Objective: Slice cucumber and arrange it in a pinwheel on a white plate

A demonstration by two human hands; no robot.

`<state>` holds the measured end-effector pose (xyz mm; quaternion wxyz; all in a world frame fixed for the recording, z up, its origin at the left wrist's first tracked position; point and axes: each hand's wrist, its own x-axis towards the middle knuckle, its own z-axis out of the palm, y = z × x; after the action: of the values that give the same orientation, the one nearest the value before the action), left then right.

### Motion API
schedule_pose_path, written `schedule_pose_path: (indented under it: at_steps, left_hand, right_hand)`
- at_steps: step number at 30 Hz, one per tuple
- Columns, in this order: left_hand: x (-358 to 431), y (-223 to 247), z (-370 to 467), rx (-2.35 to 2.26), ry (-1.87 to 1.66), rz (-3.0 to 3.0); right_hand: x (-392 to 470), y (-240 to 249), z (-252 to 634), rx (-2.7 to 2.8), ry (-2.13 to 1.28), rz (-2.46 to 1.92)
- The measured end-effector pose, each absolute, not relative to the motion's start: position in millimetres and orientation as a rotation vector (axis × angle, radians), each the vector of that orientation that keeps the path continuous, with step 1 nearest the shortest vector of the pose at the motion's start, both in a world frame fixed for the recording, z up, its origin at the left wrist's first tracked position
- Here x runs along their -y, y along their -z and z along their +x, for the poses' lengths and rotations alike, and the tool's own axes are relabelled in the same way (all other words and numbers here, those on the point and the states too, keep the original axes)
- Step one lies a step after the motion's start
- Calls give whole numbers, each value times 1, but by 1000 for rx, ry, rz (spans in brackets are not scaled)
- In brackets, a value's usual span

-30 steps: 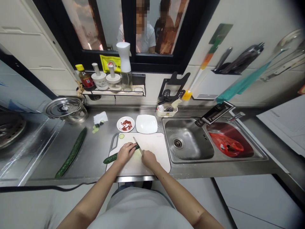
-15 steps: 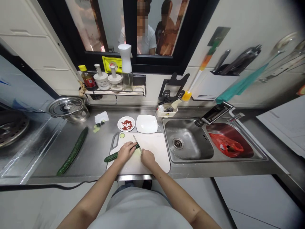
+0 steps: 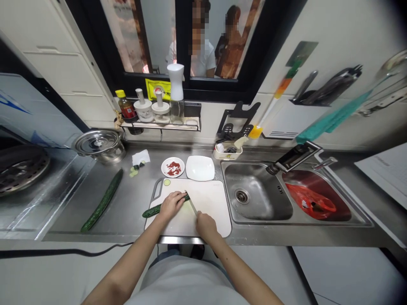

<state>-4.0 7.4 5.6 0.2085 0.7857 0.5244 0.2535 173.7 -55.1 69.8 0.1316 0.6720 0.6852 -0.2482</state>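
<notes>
Drawn back toward the lower edge of the board, the knife [image 3: 193, 206] and right hand [image 3: 206, 225] have moved since the earlier frame, while the view itself has swung slightly. That hand is closed around the handle, just right of centre. Beside it, the left hand [image 3: 172, 204] is curled over the cucumber [image 3: 151, 211], pinning it on the chopping board [image 3: 214, 207] with the blade tip at its cut end. Cutting looks barely begun: one round slice [image 3: 167, 182] lies at the board's upper left, much of the cucumber remains, and a second cucumber [image 3: 103, 203] lies whole on the bench [image 3: 133, 199] at left. Some pale green by the blade is too indistinct to tell.

Beyond the board, a small round plate [image 3: 164, 171] holds chopped red pieces, next to a white square plate [image 3: 200, 168]. At right, the sink [image 3: 260, 195] has a red bag [image 3: 310, 203] in its far basin, contents unclear. At upper left, a steel pot [image 3: 111, 154] is lidded, hiding its inside; a caddy [image 3: 227, 156] near the wall holds scrubbers.
</notes>
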Motion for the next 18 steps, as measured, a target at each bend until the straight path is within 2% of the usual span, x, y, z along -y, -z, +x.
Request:
schedule_pose_path:
  at_steps: [18]
  left_hand:
    - [-7, -3, -4, -1465, -707, 2181]
  right_hand:
    - [19, -69, 154, -2049, 734, 1979]
